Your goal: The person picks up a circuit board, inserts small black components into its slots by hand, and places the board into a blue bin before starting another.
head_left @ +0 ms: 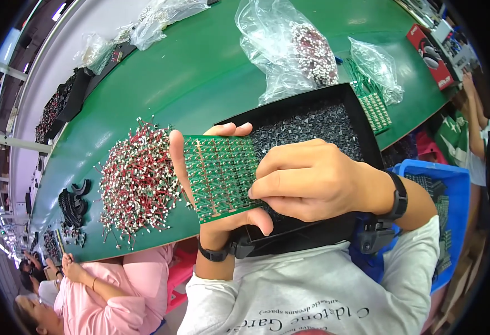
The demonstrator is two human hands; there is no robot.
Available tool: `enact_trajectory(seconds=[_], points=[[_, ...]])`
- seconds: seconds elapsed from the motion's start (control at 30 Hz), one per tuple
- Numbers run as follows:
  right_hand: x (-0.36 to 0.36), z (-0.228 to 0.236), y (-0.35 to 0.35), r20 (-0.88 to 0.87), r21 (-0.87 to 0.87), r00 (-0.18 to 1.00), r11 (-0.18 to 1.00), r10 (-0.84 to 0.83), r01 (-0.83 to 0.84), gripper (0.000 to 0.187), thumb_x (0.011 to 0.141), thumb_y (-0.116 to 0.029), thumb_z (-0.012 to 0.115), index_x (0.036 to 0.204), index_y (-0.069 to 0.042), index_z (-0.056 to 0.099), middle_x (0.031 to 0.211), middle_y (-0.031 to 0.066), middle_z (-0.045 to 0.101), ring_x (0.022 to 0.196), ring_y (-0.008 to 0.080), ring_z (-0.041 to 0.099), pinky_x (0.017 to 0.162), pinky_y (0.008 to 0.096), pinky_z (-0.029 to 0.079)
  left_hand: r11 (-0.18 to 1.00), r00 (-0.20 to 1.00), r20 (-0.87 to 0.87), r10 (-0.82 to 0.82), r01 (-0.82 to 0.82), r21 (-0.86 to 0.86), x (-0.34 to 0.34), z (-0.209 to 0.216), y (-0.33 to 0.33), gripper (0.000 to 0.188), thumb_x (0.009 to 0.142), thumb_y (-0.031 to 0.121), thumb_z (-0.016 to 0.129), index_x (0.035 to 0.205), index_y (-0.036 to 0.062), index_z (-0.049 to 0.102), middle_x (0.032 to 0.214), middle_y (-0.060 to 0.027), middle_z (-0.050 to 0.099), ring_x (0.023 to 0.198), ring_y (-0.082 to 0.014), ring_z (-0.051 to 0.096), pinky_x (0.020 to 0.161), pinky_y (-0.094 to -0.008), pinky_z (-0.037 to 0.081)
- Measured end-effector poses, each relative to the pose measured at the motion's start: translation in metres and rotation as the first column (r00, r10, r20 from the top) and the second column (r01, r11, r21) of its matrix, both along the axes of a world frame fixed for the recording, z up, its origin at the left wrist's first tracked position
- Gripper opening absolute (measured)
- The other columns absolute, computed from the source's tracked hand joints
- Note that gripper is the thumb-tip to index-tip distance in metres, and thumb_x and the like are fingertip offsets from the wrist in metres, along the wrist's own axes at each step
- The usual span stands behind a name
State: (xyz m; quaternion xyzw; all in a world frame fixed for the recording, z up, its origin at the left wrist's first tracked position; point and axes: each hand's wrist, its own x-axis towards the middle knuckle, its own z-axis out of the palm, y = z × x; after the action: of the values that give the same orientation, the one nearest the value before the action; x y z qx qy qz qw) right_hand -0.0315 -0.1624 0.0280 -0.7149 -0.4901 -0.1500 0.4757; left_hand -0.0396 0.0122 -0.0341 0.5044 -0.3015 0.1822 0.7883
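A green circuit board panel (222,176) with rows of small repeated sections lies tilted in my left hand (232,221). The fingers wrap its left and far edges, while the thumb presses along the near edge. My right hand (318,181) is closed in a pinch, its fingertips touching the panel's right edge; whatever they hold is hidden. Beneath both hands stands a black tray (370,137) with a heap of small dark parts (312,127). Left of the panel rises a pile of short red and black wires with white connectors (140,181).
Clear plastic bags, one with more wires (314,56), lie at the back of the green table (200,61). Green boards (375,111) sit beyond the tray. A blue bin (461,218) with boards stands at right. A co-worker in pink (108,293) sits at left.
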Motion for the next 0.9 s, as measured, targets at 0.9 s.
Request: enact_trajectory(seconds=[0.9], points=[[0.007,0.008,-0.013,-0.066,-0.145,0.998,0.989,-0.02,0.01,0.021,0.063,0.004,0.071,0.082,-0.005,0.065,0.069,0.0051,0.061,0.056,0.0199,0.061,0.049,0.0287,0.048,0.993,0.999,-0.021,-0.045,0.047,0.104,-0.003,0.002,0.015,0.136,0.06,0.017,0.096,0.158,0.0088,0.002,0.138,-0.0285,0.047,0.127,-0.0369,0.051,0.104,-0.0464,0.044]])
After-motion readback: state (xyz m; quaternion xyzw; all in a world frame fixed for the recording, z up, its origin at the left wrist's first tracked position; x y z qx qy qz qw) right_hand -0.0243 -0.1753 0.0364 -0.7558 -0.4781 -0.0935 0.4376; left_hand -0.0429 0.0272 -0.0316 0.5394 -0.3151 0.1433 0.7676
